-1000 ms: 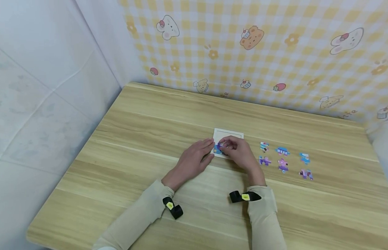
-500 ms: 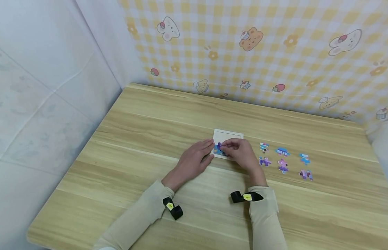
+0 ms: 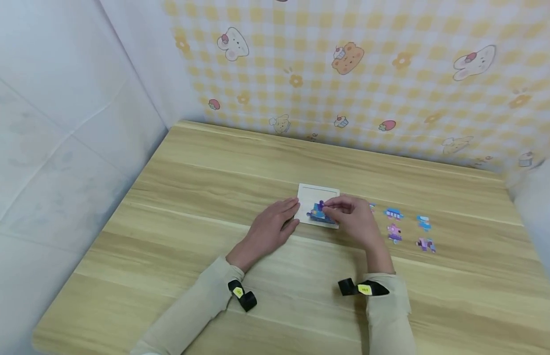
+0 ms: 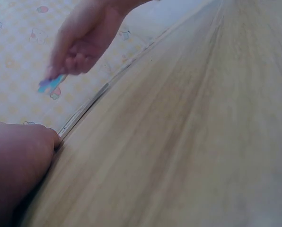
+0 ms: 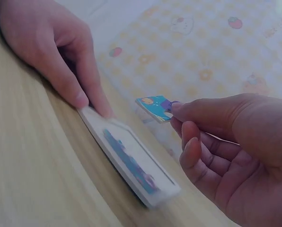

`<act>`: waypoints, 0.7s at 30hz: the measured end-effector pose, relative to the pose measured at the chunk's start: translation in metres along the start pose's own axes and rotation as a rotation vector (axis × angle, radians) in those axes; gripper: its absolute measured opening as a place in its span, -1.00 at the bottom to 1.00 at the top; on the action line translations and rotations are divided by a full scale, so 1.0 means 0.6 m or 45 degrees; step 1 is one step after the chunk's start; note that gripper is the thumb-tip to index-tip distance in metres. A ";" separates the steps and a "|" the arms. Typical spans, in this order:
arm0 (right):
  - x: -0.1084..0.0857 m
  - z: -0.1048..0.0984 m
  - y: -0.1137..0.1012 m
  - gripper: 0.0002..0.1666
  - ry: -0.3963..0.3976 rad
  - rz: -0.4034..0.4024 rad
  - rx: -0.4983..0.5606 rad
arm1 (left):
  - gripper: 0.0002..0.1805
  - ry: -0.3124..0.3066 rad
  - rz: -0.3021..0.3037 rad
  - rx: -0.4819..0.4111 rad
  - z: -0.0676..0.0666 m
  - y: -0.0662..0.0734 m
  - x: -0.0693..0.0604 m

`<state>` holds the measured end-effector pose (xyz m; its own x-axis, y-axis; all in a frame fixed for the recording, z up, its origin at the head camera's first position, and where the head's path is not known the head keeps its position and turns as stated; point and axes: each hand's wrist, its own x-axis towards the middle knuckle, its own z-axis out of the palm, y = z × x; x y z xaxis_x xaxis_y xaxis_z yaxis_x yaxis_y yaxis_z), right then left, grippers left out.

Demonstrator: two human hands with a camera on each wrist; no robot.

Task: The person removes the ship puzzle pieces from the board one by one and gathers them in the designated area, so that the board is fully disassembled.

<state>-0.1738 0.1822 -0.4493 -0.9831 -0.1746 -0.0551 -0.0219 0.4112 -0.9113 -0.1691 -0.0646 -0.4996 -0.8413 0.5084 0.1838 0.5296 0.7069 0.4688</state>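
My right hand [image 3: 357, 222] pinches a blue and purple puzzle piece [image 5: 153, 108] between thumb and fingertips, raised over the white tray [image 3: 307, 197]. Inside the tray, a strip of joined pieces [image 5: 129, 161] lies along one side, partly hidden by the held piece in the head view. At the tray's left edge rests my left hand [image 3: 268, 229], fingers extended and thumb apart; the right wrist view shows its fingertips touching the tray's end [image 5: 164, 197]. The left wrist view also shows the right hand [image 4: 84, 42] with the piece off the surface.
Right of the tray lie several loose pieces, among them a blue one [image 3: 394, 213], a pink and purple one [image 3: 395, 233], another blue one [image 3: 424, 222] and a pink one [image 3: 426, 244]. The right hand partly covers this group. A checked curtain [image 3: 275, 59] hangs behind the table [image 3: 204, 182].
From the tray's lower left, the pinched piece has come up and shifted right with my right hand, which now covers some loose pieces. My left hand stays at the tray's edge.
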 end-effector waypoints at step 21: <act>-0.145 -0.107 0.083 -0.83 0.055 0.155 -0.241 | -0.46 0.021 0.033 -0.053 0.003 -0.011 0.002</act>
<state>-0.1010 0.2754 -0.4636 -0.9874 -0.0761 -0.1389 0.0680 0.5883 -0.8058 -0.1734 -0.0676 -0.5038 -0.8291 0.5180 0.2103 0.5466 0.6722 0.4994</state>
